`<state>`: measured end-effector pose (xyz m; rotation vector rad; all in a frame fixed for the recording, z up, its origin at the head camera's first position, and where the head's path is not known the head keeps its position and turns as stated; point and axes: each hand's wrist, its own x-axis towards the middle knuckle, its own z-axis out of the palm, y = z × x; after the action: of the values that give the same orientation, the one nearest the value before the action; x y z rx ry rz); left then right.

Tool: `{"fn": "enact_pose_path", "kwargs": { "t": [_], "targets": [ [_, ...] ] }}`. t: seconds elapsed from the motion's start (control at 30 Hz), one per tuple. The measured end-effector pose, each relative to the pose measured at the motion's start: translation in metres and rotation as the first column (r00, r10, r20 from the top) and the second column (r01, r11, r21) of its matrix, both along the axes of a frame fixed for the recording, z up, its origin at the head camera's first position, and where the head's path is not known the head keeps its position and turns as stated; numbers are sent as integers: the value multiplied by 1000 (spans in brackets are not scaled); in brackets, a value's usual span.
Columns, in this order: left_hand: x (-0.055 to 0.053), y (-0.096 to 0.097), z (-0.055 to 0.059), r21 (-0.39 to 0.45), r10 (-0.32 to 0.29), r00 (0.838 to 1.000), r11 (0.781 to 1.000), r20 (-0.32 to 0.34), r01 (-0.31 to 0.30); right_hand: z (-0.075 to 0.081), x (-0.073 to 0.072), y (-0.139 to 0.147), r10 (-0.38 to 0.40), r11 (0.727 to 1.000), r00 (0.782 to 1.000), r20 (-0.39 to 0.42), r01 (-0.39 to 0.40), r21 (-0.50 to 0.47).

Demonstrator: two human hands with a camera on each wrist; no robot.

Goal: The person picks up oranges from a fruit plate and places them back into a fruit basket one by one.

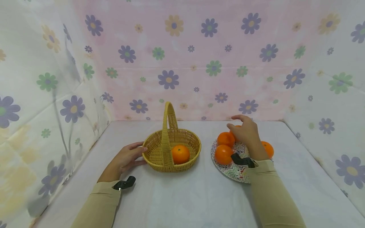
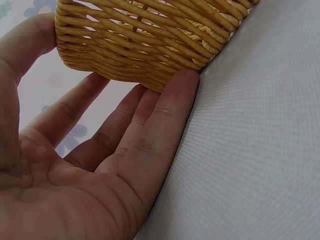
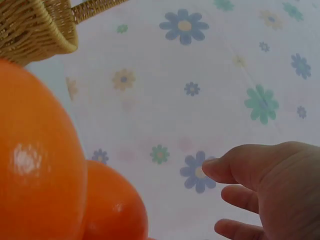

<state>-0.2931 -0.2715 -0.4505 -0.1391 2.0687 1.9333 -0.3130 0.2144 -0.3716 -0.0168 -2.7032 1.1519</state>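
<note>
A yellow wicker basket (image 1: 155, 166) with a tall handle stands on the table, holding one orange (image 1: 181, 154). At its left end is my left hand (image 1: 129, 158), thumb at the rim and outstretched fingers against the outer wall. In the left wrist view, the little finger (image 2: 167, 110) lies along the tabletop under the woven side. My right hand (image 1: 247, 133) hovers over the back of a speckled plate (image 1: 232, 172), thumb and forefinger spread apart. Several oranges (image 1: 223, 154) sit on this plate; one at the back (image 1: 235, 130) is partly hidden by the hand.
Another orange (image 1: 267, 148) shows beyond the right wrist, at the plate's right side. A white cloth covers the table (image 1: 182, 202). Flower-print curtains (image 1: 196, 57) enclose the back and both sides. A dark wrist camera (image 1: 240, 160) overlaps the plate in the head view.
</note>
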Motion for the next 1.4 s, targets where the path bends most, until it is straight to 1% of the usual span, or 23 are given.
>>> {"fn": "enact_pose_path", "kwargs": {
  "t": [0.03, 0.27, 0.43, 0.6, 0.73, 0.87, 1.0, 1.1, 1.3, 1.4],
  "targets": [
    [0, 0, 0, 3, 7, 1000, 1000, 3, -7, -1, -1, 1, -9, 1000, 1000, 0, 9, -5],
    [-1, -3, 4, -8, 1, 1000, 1000, -14, -1, -7, -9, 9, -63, 997, 998, 24, 63, -41],
    [-1, -3, 6, -12, 6, 1000, 1000, -15, -6, -9, -11, 10, -79, 994, 996, 42, 82, -76],
    [-1, -3, 7, -8, 4, 1000, 1000, -25, -4, -14, -14, 11, -97, 991, 994, 59, 102, -81],
    [-1, -4, 6, -1, 3, 1000, 1000, -27, -3, -19, -15, 13, -99, 990, 991, 87, 107, -93],
    [-1, -3, 2, 0, 0, 1000, 1000, -17, 0, -26, -15, 16, -94, 989, 988, 120, 106, -100],
    [0, -2, -4, 1, 6, 1000, 1000, -4, -6, -31, -13, 18, -102, 989, 980, 169, 118, -91],
    [2, -4, -5, 3, 13, 1000, 1000, -8, -13, -34, -14, 16, -107, 988, 974, 200, 126, -87],
    [3, -4, -5, 13, 24, 999, 1000, -21, -24, -41, -17, 17, -125, 982, 964, 233, 153, -109],
    [2, -2, -5, 6, 22, 999, 1000, -24, -22, -42, -18, 18, -139, 980, 959, 249, 169, -103]
  ]
}}
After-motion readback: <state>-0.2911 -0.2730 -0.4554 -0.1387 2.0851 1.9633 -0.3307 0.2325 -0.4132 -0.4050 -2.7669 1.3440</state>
